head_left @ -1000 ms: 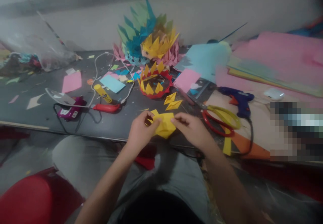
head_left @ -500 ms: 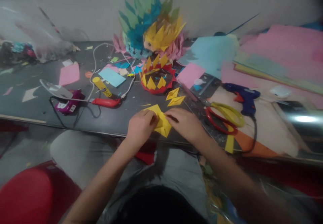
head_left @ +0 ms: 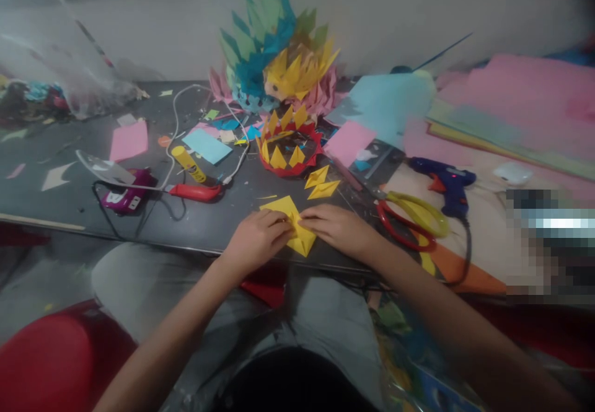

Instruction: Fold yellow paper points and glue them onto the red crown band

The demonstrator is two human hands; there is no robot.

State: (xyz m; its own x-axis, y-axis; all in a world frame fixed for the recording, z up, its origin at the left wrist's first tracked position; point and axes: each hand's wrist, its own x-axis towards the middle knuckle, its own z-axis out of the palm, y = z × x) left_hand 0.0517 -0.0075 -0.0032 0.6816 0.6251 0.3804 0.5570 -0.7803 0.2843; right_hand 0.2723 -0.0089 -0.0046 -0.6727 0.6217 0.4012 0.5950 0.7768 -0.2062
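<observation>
A partly folded sheet of yellow paper lies near the table's front edge, between both hands. My left hand has its fingers closed on the paper's left side. From the right, my right hand presses its fingertips together on the upper right part of the sheet. The fingers of both hands nearly meet over the middle and hide part of the folds. Just beyond lie two small folded yellow paper pieces. Behind them stands a red paper ring with yellow points.
Red-and-yellow-handled scissors and a blue glue gun lie to the right. On the left are a glue stick, a red-handled tool and a purple power adapter with cables. A colourful folded-paper model stands at the back.
Both hands have drawn closer together over the yellow paper, with fingers flatter on the fold. The camera view has shifted slightly; the other things have stayed in place.
</observation>
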